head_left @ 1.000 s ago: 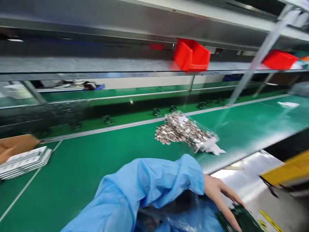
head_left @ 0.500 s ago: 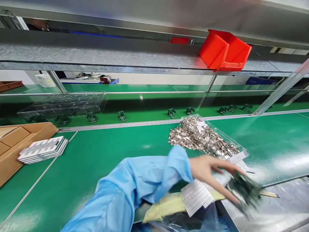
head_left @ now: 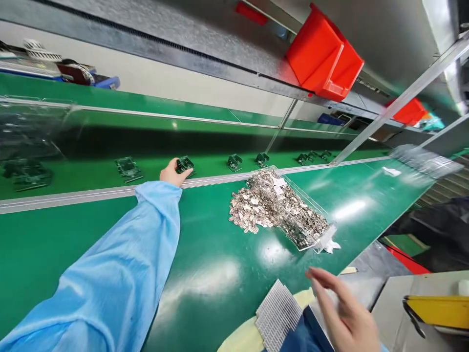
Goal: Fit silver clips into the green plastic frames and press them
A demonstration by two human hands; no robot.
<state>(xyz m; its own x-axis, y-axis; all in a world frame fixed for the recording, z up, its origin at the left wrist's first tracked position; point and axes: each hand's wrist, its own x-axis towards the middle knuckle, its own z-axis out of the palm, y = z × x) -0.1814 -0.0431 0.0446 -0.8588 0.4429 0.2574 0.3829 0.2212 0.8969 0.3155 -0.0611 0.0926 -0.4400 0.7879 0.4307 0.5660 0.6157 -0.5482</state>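
Note:
My left hand (head_left: 171,174), in a blue sleeve, reaches to the green strip at the back. Its fingers are closed round the edges of a green circuit board (head_left: 185,165). At the lower right is my right hand (head_left: 346,313), slightly blurred, with fingers curved and apart and nothing visible in them. Beside it, a grid-like sheet of small metallic pieces (head_left: 278,313) lies on yellow material (head_left: 238,338). Many small silvery metal parts (head_left: 252,205) spill from a clear plastic tray (head_left: 304,244) onto the green bench (head_left: 212,239).
More circuit boards stand along the back strip, one (head_left: 128,168) to the left and another (head_left: 234,162) to the right. A metal rail (head_left: 120,191) edges that strip. Overhead, a red bin (head_left: 322,54) sits on a metal shelf. A slanted post (head_left: 395,100) rises at the right.
My view has turned right and tilted. My left hand has gone from the right side, where a blurred board was at its fingers, to a board on the back strip. My right hand has appeared.

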